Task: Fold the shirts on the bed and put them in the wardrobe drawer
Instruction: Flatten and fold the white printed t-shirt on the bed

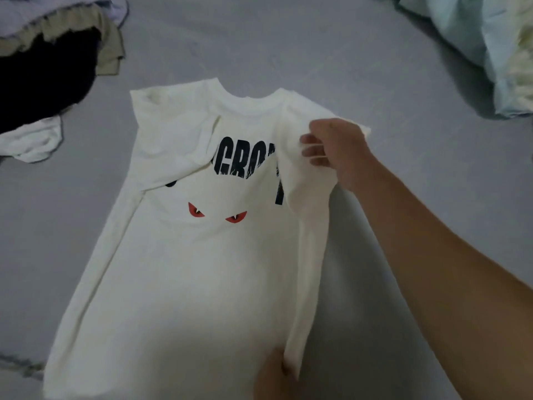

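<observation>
On the grey bed the white shirt lies flat, left side already folded in. The right hand pinches its right sleeve, the left hand grips the hem; next, lay that side inward.

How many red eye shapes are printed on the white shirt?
2, side by side below the black lettering on the white T-shirt: the left red eye and the right red eye. The folded-over sides could hide more print.
</observation>
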`<action>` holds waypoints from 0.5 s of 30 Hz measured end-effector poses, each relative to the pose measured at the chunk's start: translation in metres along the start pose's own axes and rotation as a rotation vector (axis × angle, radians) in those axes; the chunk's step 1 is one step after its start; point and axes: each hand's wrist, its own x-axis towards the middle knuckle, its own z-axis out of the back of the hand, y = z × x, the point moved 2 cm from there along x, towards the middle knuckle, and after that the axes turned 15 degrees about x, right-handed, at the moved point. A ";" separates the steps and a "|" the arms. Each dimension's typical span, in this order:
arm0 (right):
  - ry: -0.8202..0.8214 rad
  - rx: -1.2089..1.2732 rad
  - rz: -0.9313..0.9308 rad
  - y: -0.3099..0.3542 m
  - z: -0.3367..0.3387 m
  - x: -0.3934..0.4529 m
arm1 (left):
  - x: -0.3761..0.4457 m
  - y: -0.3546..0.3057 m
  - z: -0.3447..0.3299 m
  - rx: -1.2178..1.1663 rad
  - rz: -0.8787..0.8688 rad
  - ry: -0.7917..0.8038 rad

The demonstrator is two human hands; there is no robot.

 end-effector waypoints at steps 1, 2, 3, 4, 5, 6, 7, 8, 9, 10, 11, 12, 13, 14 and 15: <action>-0.012 -0.074 -0.014 -0.010 -0.004 0.004 | 0.000 0.003 0.007 0.002 0.095 0.057; -0.057 -0.179 0.008 -0.021 -0.001 0.005 | -0.003 0.006 0.012 0.009 0.124 0.025; -0.110 -0.292 0.046 -0.032 0.006 0.005 | -0.012 0.005 0.015 0.049 0.120 -0.036; -0.156 -0.386 0.083 -0.041 0.015 0.003 | -0.018 -0.001 0.019 0.071 0.111 -0.120; -0.182 -0.448 0.107 -0.050 0.024 0.001 | -0.022 0.002 0.018 0.056 0.083 -0.218; -0.187 -0.493 0.125 -0.058 0.031 0.000 | -0.020 0.006 0.014 0.036 0.074 -0.303; -0.177 -0.541 0.142 -0.064 0.034 0.002 | -0.017 0.012 0.011 0.008 0.087 -0.351; -0.162 -0.590 0.166 -0.067 0.035 0.004 | -0.013 0.015 0.006 0.015 0.074 -0.330; -0.153 -0.630 0.194 -0.067 0.034 0.007 | -0.009 0.016 0.002 -0.019 0.075 -0.286; -0.153 -0.666 0.224 -0.065 0.033 0.010 | -0.003 0.017 -0.003 -0.001 0.120 -0.179; -0.159 -0.700 0.249 -0.062 0.030 0.013 | -0.003 0.023 -0.006 0.031 0.121 -0.134; -0.172 -0.731 0.266 -0.060 0.028 0.017 | 0.004 0.027 -0.009 0.114 0.116 -0.111; -0.187 -0.755 0.274 -0.058 0.027 0.019 | 0.007 0.025 -0.010 0.206 0.106 -0.056; -0.198 -0.766 0.279 -0.057 0.026 0.021 | 0.008 0.024 -0.012 0.215 0.120 -0.022; -0.204 -0.766 0.286 -0.059 0.026 0.020 | 0.004 0.023 -0.015 0.194 0.149 0.033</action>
